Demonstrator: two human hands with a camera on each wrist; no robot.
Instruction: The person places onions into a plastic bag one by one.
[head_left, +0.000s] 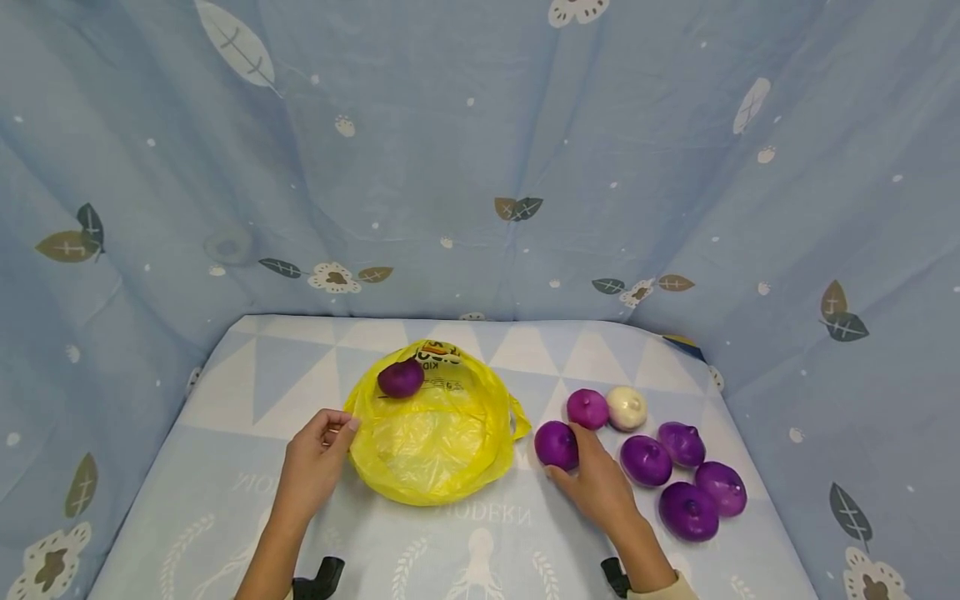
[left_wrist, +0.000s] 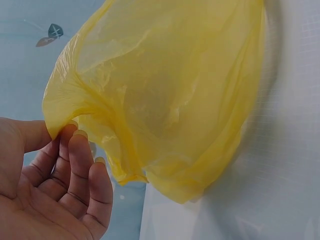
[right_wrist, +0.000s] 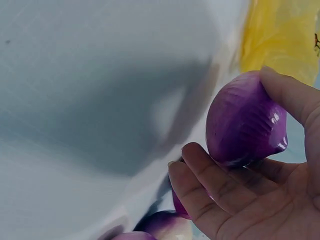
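Note:
My left hand (head_left: 311, 467) pinches the rim of a yellow plastic bag (head_left: 431, 446) between thumb and fingers. The bag stands with its mouth spread wide, and one dark purple onion (head_left: 401, 378) lies inside at the far left. In the left wrist view the bag's thin wall (left_wrist: 185, 100) bulges beside the curled fingers. Right of the bag, my right hand (head_left: 600, 483) holds a glossy purple onion (right_wrist: 245, 120), thumb on one side and fingers on the other. Part of that onion is hidden behind the fingers in the right wrist view.
Close behind the right hand are a pinkish-purple onion (head_left: 587, 409) and a white onion (head_left: 626, 408). Several more purple onions (head_left: 687, 512) cluster at the right of the cloth-covered table (head_left: 202, 475). A blue patterned curtain (head_left: 420, 167) hangs along the table's back and sides.

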